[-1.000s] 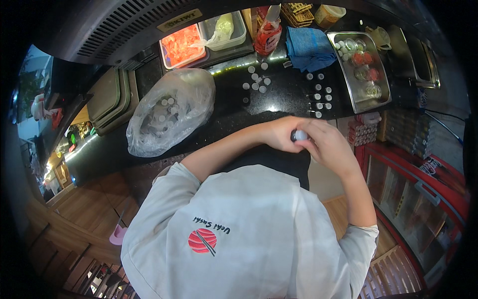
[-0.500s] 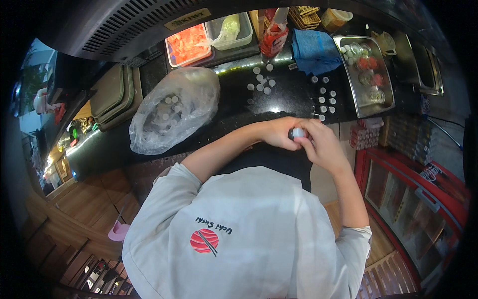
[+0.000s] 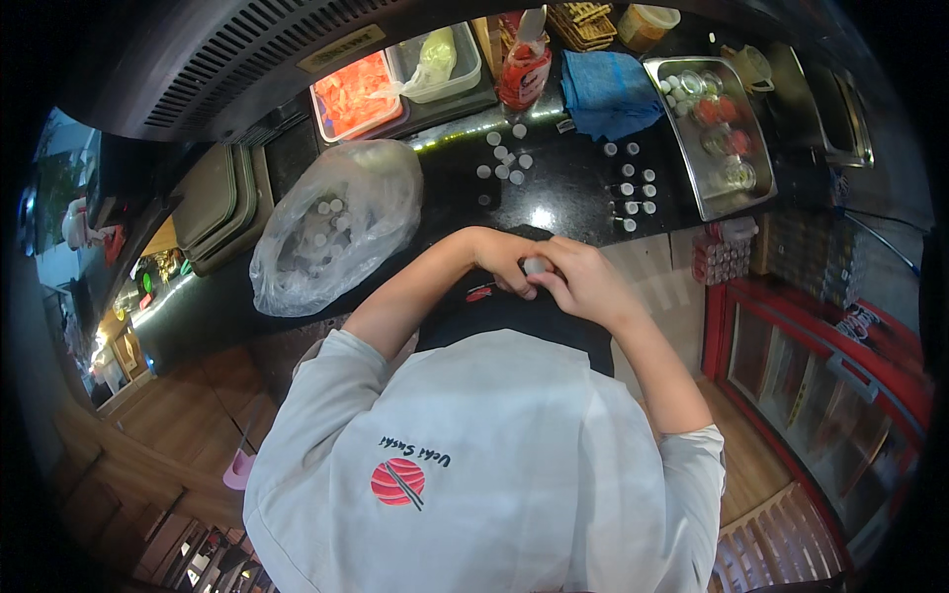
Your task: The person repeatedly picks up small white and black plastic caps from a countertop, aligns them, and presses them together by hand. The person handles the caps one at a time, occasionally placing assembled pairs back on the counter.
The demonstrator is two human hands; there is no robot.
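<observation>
Bottle [image 3: 535, 266] between left hand [image 3: 504, 257] and right hand [image 3: 583, 279]; counter [image 3: 556, 203] bare by near edge

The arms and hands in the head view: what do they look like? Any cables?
They are a person's: the left hand and right hand are bare, with no gloves or cables visible. The forearms are bare too, below short, loose, pale grey sleeves. The matching shirt bears a round red striped emblem.

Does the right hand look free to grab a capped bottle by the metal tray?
Probably not now: the right hand is busy with a pale-capped bottle, though the way to the capped bottles looks open.
</observation>
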